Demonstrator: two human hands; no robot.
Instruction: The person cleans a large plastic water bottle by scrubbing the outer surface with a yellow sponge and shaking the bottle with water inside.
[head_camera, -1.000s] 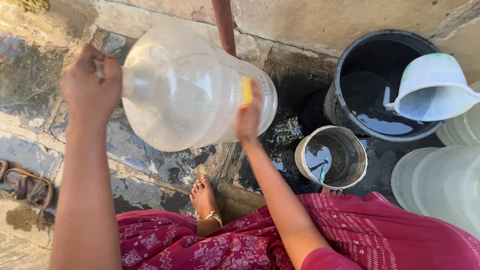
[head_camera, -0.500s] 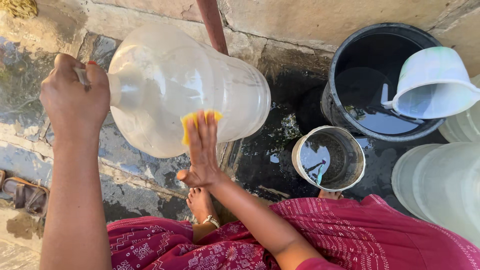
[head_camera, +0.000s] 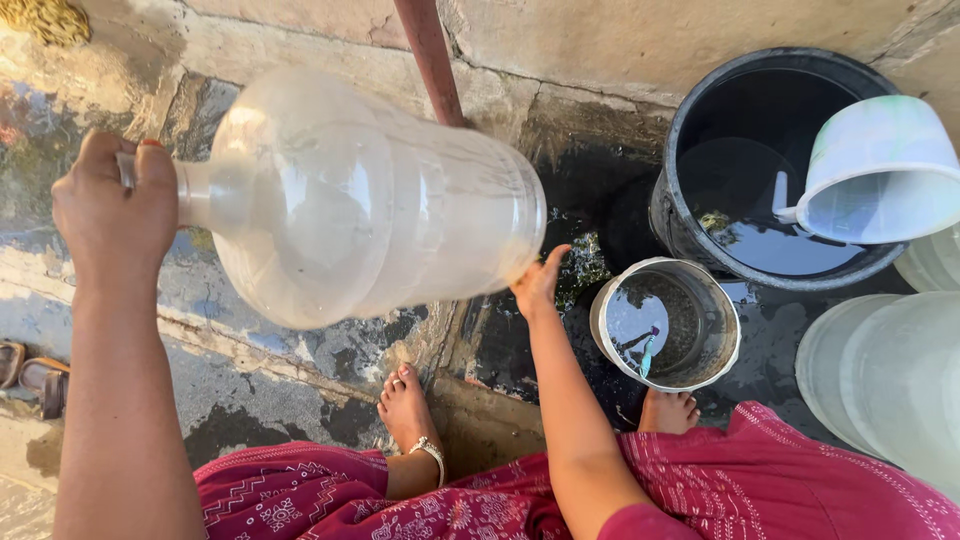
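Observation:
A big clear plastic water jug (head_camera: 380, 200) lies on its side in the air over wet stone ground. My left hand (head_camera: 110, 215) is closed around its narrow neck at the left. At the lower right rim of the jug's base, my right hand (head_camera: 538, 285) touches the plastic. Only its thumb and palm edge show, because the fingers are behind the jug. The yellow sponge seen earlier is out of sight.
A small steel pot (head_camera: 610, 310) of water stands by my right foot (head_camera: 668, 410). A black bucket (head_camera: 690, 120) holds water and a white mug (head_camera: 880, 170). Translucent containers (head_camera: 890, 380) stand at the right. A red pipe (head_camera: 430, 55) rises behind the jug, and sandals (head_camera: 30, 375) lie at the left.
My right hand, which pressed a yellow sponge on the jug's side, has slid right to the base rim. The sponge is now hidden. The jug has turned slightly.

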